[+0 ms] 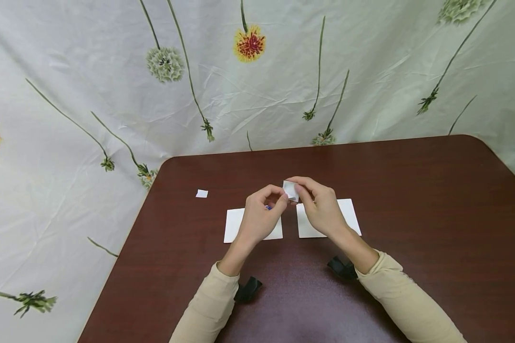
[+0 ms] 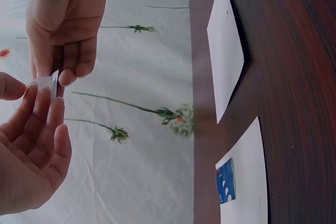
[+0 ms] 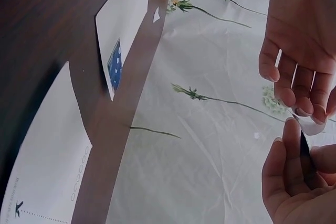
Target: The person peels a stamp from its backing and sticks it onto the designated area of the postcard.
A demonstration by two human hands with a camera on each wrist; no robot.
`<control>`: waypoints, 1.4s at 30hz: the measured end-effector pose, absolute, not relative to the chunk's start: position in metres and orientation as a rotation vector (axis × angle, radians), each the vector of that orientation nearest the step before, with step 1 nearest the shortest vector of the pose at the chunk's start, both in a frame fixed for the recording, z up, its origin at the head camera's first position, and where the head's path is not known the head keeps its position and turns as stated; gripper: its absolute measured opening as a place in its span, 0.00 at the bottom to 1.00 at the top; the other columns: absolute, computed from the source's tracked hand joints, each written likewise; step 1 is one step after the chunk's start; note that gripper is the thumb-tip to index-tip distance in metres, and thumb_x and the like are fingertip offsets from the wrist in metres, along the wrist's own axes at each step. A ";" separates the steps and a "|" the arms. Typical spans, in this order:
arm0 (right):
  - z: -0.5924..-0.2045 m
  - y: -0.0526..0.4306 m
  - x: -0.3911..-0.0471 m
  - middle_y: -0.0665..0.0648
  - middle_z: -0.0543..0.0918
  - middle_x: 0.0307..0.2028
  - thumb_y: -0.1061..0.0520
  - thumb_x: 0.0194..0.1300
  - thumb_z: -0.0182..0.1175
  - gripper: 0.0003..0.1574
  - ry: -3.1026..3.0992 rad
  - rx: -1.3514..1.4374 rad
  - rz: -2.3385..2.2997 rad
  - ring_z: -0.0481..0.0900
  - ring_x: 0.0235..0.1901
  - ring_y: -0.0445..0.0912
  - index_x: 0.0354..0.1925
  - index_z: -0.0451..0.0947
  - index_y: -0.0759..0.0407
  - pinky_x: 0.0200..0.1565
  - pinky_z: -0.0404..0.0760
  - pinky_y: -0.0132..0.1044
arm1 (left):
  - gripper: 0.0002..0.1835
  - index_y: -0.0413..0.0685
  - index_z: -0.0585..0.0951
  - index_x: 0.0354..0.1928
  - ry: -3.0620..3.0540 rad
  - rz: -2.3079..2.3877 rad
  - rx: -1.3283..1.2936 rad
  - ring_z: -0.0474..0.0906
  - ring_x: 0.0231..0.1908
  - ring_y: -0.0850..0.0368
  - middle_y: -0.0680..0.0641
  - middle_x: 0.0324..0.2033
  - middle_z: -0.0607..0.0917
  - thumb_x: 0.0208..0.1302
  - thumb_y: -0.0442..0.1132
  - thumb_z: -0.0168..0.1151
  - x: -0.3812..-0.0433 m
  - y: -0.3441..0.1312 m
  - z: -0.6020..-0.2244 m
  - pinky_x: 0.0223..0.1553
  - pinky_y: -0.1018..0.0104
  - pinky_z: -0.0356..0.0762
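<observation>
Both hands meet above the table, over the gap between two white envelopes. My right hand [image 1: 322,205] pinches a small white square stamp [image 1: 290,190] between thumb and fingers. From the other side, my left hand [image 1: 259,214] pinches its edge with thumb and fingertips. The left wrist view shows a toothed edge on the stamp [image 2: 54,83]; in the right wrist view a dark side appears nearly edge-on. The left envelope [image 1: 233,224] bears a blue stamp [image 2: 226,182] at one corner. Below my right hand lies the right envelope [image 1: 349,216], partly hidden.
A small white paper scrap [image 1: 201,194] lies on the dark red-brown table [image 1: 433,214], beyond and left of the left envelope. Behind the table hangs a pale flowered cloth [image 1: 283,85]. Black wrist-camera mounts [image 1: 249,289] sit under both sleeves.
</observation>
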State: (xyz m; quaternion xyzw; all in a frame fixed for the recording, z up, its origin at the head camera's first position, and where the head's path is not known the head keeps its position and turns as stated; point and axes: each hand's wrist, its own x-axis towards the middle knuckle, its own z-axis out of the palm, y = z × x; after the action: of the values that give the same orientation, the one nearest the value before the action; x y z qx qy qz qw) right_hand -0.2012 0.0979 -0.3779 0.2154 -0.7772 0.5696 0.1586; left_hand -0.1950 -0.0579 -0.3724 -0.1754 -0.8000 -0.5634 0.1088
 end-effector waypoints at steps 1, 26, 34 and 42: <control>-0.378 0.098 -0.201 0.59 0.84 0.35 0.67 0.70 0.51 0.14 -2.221 0.613 1.622 0.82 0.28 0.54 0.50 0.79 0.64 0.28 0.75 0.31 | 0.04 0.34 0.81 0.32 -2.360 -1.657 -0.513 0.77 0.27 0.53 0.42 0.26 0.84 0.61 0.27 0.58 -0.194 -0.058 -0.371 0.28 0.71 0.71; -0.375 0.104 -0.204 0.59 0.83 0.29 0.67 0.69 0.52 0.14 -2.147 0.418 1.502 0.77 0.24 0.47 0.50 0.79 0.63 0.24 0.70 0.28 | 0.04 0.39 0.82 0.32 -2.359 -1.639 -0.530 0.77 0.25 0.56 0.48 0.25 0.84 0.63 0.32 0.60 -0.196 -0.062 -0.374 0.28 0.67 0.72; -0.376 0.104 -0.205 0.56 0.78 0.23 0.68 0.69 0.53 0.14 -2.118 0.408 1.474 0.68 0.19 0.44 0.49 0.80 0.63 0.21 0.65 0.28 | 0.05 0.37 0.82 0.34 -2.341 -1.667 -0.534 0.79 0.27 0.49 0.44 0.27 0.84 0.64 0.32 0.60 -0.198 -0.067 -0.371 0.28 0.71 0.72; -0.376 0.104 -0.206 0.56 0.76 0.21 0.68 0.69 0.52 0.14 -2.111 0.409 1.482 0.66 0.18 0.44 0.50 0.80 0.62 0.20 0.63 0.27 | 0.05 0.30 0.81 0.37 -2.353 -1.628 -0.493 0.81 0.30 0.46 0.37 0.28 0.84 0.64 0.28 0.59 -0.194 -0.076 -0.351 0.30 0.72 0.74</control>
State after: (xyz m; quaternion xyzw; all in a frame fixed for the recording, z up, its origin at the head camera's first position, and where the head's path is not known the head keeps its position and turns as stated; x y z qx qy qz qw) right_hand -0.2055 0.1043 -0.3763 0.1512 -0.7802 0.5477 0.2617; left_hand -0.1941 -0.0758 -0.3508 -0.1685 -0.8047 -0.5568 0.1187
